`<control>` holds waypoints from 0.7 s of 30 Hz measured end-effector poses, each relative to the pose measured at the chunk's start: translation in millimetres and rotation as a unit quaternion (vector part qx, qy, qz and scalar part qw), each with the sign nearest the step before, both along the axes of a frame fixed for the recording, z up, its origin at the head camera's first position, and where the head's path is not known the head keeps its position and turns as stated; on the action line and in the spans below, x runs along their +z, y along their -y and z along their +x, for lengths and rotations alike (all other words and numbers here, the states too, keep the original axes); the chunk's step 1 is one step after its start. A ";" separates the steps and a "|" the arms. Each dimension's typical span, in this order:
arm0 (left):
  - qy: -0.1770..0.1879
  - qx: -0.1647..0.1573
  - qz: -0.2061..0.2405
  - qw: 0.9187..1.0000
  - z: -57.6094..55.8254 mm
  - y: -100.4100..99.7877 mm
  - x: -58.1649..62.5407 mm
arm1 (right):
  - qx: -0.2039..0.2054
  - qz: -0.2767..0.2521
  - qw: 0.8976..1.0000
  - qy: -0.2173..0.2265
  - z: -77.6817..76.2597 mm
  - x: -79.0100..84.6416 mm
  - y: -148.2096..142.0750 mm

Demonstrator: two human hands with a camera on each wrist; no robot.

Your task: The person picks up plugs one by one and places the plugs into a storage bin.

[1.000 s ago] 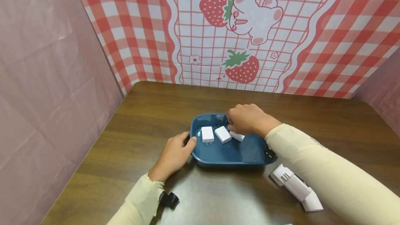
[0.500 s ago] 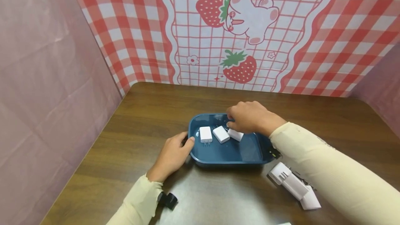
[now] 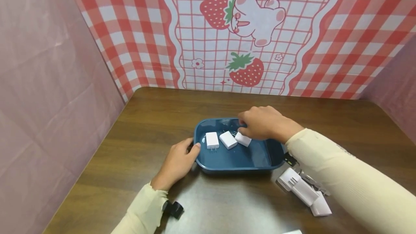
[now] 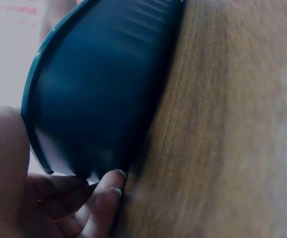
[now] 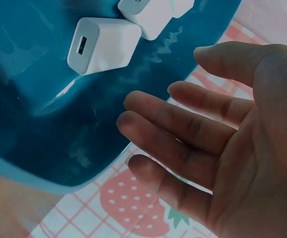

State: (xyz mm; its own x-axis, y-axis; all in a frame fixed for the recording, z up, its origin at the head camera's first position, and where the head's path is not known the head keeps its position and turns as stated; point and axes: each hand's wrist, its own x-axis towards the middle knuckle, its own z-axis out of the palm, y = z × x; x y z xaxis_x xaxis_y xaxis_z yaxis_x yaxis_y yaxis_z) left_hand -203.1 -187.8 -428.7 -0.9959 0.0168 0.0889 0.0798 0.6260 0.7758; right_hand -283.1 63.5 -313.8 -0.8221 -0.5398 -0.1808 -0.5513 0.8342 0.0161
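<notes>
A dark blue plastic tray sits on the wooden table. My left hand grips its left end, thumb at the rim and fingers against the outer wall, as the left wrist view shows. Inside are three white USB charger plugs: a left one with its prongs toward me, a middle one and a right one. My right hand hovers over the tray's far rim, beside the right plug. In the right wrist view its fingers are spread apart and hold nothing; that plug lies beyond them.
More white charger plugs lie in a row on the table, right of the tray and beside my right forearm. Part of another white object shows at the bottom edge. A red-and-white strawberry cloth hangs behind the table.
My right hand has let go of the right charger plug and drawn slightly up and right, so more of the plug shows. My left hand keeps its hold on the tray. The head view has shifted slightly.
</notes>
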 end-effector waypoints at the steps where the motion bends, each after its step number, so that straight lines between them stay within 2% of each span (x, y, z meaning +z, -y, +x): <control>1: -0.001 0.000 0.001 1.000 0.0 0.1 -0.2 | 0.000 -0.007 1.000 0.000 0.7 0.4 -1.8; 12: -0.006 0.000 0.001 1.000 0.4 -0.1 -0.9 | -0.012 -0.079 0.997 -0.015 15.2 8.1 -23.1; 21: -0.002 0.005 -0.003 1.000 1.4 -1.8 -1.7 | -0.025 -0.119 0.992 -0.026 30.4 10.4 -44.7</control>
State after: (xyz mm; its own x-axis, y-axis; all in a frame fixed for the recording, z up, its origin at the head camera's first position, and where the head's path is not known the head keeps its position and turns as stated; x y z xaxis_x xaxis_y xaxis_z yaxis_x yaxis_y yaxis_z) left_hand -201.7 -186.0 -430.4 -0.9957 0.0080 0.0928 0.0770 0.6318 0.7713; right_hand -252.6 108.2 -303.5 -0.8543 -0.5198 -0.0102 -0.5120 0.8445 -0.1569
